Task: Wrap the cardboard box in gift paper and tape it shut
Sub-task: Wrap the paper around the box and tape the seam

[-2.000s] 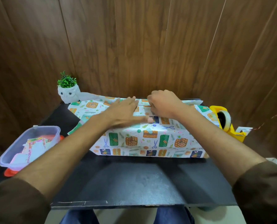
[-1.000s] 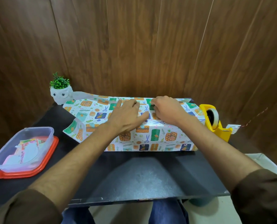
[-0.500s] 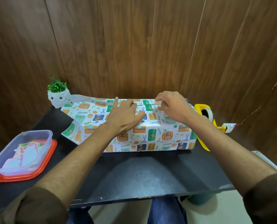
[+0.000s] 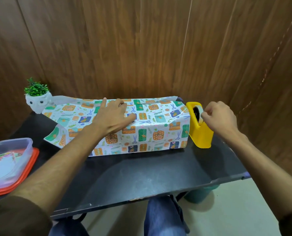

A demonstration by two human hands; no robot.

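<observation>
My left grip (image 4: 113, 117) lies flat, fingers straight, pressing the gift paper (image 4: 156, 132) onto the box mid-tabletop (image 4: 141, 176). My right grip (image 4: 218, 117), at three o'clock, pinches the tape (image 4: 197, 111) in the yellow dispenser (image 4: 200, 136).

right hand (image 4: 219, 117) left the gift paper (image 4: 152, 123), now pinching tape at dispenser (image 4: 200, 133)

One wrapped box (image 4: 141, 130), centre frame. One yellow tape dispenser (image 4: 201, 135) holding one tape roll (image 4: 197, 112), right. One owl-pot plant (image 4: 37, 99), upper left. One plastic container (image 4: 9, 150), lower left. Two hands: left hand (image 4: 112, 118), right hand (image 4: 220, 118).
</observation>
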